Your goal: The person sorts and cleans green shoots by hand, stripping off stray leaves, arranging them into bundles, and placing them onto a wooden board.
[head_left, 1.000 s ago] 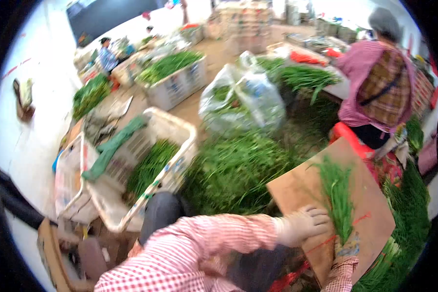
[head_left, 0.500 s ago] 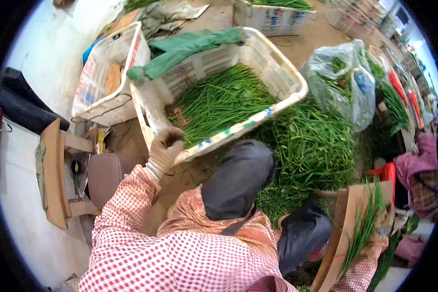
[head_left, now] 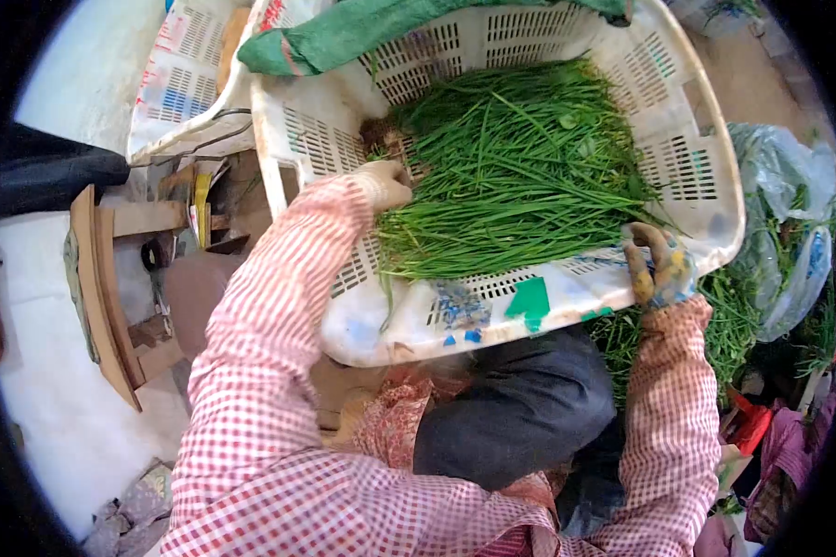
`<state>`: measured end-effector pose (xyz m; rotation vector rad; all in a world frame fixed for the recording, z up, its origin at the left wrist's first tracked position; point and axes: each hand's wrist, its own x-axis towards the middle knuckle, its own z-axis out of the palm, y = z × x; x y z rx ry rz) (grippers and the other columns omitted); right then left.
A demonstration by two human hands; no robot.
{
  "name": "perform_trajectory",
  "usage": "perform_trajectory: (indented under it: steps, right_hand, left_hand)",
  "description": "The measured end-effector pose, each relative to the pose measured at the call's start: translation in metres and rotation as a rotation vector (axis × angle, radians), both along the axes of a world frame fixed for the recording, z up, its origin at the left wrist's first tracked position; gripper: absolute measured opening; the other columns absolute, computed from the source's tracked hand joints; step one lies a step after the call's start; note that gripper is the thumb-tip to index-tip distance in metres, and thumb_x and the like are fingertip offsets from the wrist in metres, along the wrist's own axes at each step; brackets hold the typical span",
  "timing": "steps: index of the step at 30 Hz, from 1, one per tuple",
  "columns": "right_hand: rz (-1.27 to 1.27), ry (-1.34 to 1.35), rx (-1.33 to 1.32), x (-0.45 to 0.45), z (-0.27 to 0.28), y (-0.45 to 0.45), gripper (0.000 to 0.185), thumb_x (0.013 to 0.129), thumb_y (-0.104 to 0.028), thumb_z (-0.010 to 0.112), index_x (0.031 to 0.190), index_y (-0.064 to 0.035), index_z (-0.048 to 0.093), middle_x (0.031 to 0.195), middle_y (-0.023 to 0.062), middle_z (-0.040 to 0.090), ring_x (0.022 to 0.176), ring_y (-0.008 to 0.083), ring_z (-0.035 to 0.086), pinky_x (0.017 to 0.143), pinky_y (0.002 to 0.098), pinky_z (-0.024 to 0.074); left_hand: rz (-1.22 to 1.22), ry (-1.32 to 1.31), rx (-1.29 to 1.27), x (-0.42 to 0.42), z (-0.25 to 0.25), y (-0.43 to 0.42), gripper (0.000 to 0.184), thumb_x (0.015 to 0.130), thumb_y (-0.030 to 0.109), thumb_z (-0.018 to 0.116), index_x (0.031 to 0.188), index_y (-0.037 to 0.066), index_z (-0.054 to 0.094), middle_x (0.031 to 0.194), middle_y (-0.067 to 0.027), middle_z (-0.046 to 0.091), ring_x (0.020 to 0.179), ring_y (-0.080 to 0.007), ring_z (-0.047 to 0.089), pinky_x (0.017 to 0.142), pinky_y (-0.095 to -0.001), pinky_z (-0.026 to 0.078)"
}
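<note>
Greens (head_left: 529,172) lay in crate (head_left: 723,218), stalks mostly crosswise, likely so they packed flat. Left hand (head_left: 387,186) curled at one end, undersides hidden, couldn't tell if it clamped any; right hand (head_left: 661,265) spread apart by the other end, probably bracketing the layer. Lower greens buried, cloth (head_left: 390,32) cut off up top

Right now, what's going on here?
Someone's gloved left hand is at the left end of long green stalks in a white crate. The right hand is over the near rim, by the stalks' right end. Whether either grips any is unclear. A green cloth lies over the far rim.
</note>
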<state>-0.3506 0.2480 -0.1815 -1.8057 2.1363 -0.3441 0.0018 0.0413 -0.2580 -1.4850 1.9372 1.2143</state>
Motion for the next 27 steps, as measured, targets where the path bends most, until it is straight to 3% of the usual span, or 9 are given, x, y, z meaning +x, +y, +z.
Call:
perform_trajectory:
  steps: [2,4,9,11,14,18,19,23,27]
  right_hand:
    - [0.023,-0.031,-0.021,-0.001,0.0,-0.001,0.032,0.082,-0.027,0.061,0.104,-0.004,0.062,0.098,0.0165,0.065,0.089,0.0322,0.061,0.082,0.0411,0.0477]
    - [0.011,-0.034,-0.046,0.001,0.0,0.0,0.03,0.08,-0.024,0.063,0.103,-0.004,0.063,0.094,0.0159,0.065,0.087,0.0319,0.062,0.08,0.0407,0.0479]
    - [0.023,0.006,-0.175,0.002,-0.006,-0.002,0.03,0.075,-0.019,0.065,0.1,-0.0026,0.063,0.087,0.016,0.064,0.081,0.0334,0.061,0.075,0.0417,0.0475]
    - [0.062,0.004,-0.243,-0.001,-0.006,-0.004,0.03,0.074,-0.017,0.065,0.1,-0.0014,0.062,0.085,0.016,0.063,0.077,0.0335,0.06,0.073,0.0412,0.0475]
    - [0.073,-0.005,-0.257,-0.001,-0.005,-0.005,0.031,0.074,-0.017,0.064,0.1,-0.001,0.062,0.084,0.0158,0.063,0.076,0.0328,0.06,0.071,0.0405,0.0475]
    - [0.104,-0.006,-0.316,-0.003,-0.008,-0.005,0.029,0.074,-0.015,0.064,0.1,-0.0015,0.062,0.083,0.0145,0.063,0.075,0.0325,0.06,0.07,0.0397,0.0476]
    - [0.098,-0.007,-0.313,-0.002,-0.008,-0.004,0.029,0.074,-0.015,0.064,0.1,-0.0015,0.062,0.083,0.0145,0.063,0.075,0.0325,0.06,0.07,0.0397,0.0476]
    - [0.083,0.008,-0.272,-0.002,-0.005,-0.004,0.029,0.074,-0.015,0.064,0.099,-0.0016,0.062,0.084,0.0143,0.063,0.075,0.0321,0.06,0.07,0.0391,0.0476]
    - [0.091,0.018,-0.29,-0.004,-0.006,-0.004,0.03,0.074,-0.016,0.064,0.1,-0.0017,0.062,0.084,0.014,0.063,0.077,0.0315,0.06,0.071,0.0388,0.0478]
  left_hand:
    - [-0.142,-0.423,0.116,-0.024,-0.027,-0.004,0.064,0.082,0.035,0.057,0.136,0.005,0.041,0.13,-0.0172,0.051,0.116,-0.0289,0.052,0.098,-0.0351,0.043]
    - [-0.134,-0.394,0.178,-0.027,-0.059,-0.004,0.071,0.085,0.037,0.054,0.144,0.008,0.026,0.141,-0.0174,0.04,0.124,-0.0304,0.046,0.102,-0.036,0.04]
    - [0.135,-0.243,-0.047,0.011,-0.15,0.038,0.073,0.088,0.05,0.047,0.14,0.001,0.031,0.123,-0.0273,0.053,0.115,-0.0376,0.052,0.097,-0.0399,0.041]
    - [-0.115,-0.257,-0.163,0.011,-0.16,0.053,0.077,0.088,0.055,0.044,0.139,-0.001,0.032,0.12,-0.0287,0.054,0.109,-0.0395,0.056,0.095,-0.04,0.043]
    - [0.097,-0.412,0.032,-0.004,-0.139,0.056,0.081,0.087,0.059,0.042,0.14,-0.001,0.029,0.127,-0.0289,0.049,0.117,-0.0385,0.051,0.102,-0.0388,0.038]
    - [0.037,-0.142,0.237,0.03,-0.17,0.023,0.102,0.077,0.073,0.047,0.141,-0.003,0.026,0.144,-0.0253,0.03,0.135,-0.0344,0.029,0.11,-0.0396,0.026]
    - [0.041,-0.132,0.33,0.014,-0.128,0.017,0.112,0.069,0.075,0.057,0.142,-0.003,0.023,0.146,-0.0238,0.027,0.136,-0.0343,0.026,0.111,-0.0401,0.024]
    - [-0.3,-0.388,0.376,0.013,-0.164,0.022,0.116,0.059,0.062,0.077,0.144,0.003,0.024,0.145,-0.0209,0.03,0.134,-0.0327,0.03,0.111,-0.0399,0.023]
    - [-0.294,-0.336,0.477,0.013,-0.169,0.026,0.108,0.057,0.056,0.081,0.14,0.004,0.035,0.139,-0.0177,0.042,0.131,-0.0293,0.035,0.107,-0.0412,0.029]
